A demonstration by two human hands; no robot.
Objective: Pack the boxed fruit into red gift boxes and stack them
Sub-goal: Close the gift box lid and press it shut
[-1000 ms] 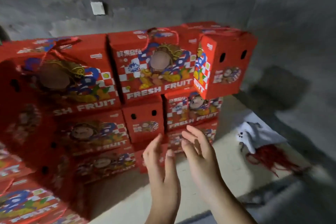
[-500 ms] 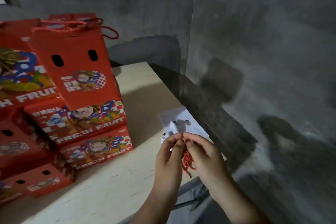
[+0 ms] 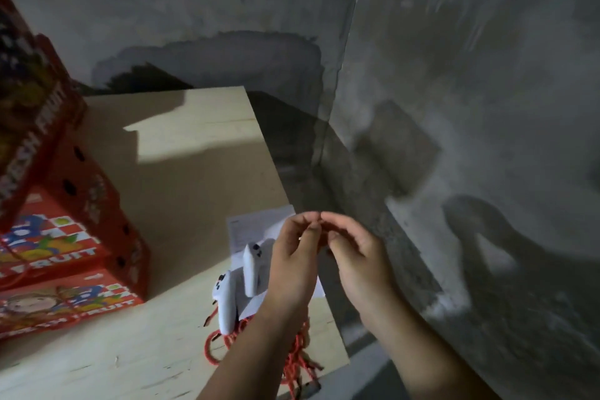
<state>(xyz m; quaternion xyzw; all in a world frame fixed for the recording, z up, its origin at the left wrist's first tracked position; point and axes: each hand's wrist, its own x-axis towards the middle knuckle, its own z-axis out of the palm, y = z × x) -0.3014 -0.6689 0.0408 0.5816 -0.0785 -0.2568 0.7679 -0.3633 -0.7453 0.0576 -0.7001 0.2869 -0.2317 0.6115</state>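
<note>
Hands met fingertip to fingertip over the desk's [image 3: 181, 146] right edge: left hand [image 3: 293, 265] and right hand [image 3: 355, 265] both curled; whether they pinched anything I couldn't tell. Red cords [image 3: 297, 360] lay under my left wrist, beside two white controllers [image 3: 225, 300] on paper [image 3: 259, 224]. Red gift boxes [image 3: 61, 256] sat stacked well left. Bare concrete walls [image 3: 470, 75] behind.

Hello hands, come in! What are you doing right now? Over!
Left hand and right hand raised, fingertips together; grip unclear. Red gift boxes stacked at left, untouched. Red cords, white controllers and paper on table beneath.
</note>
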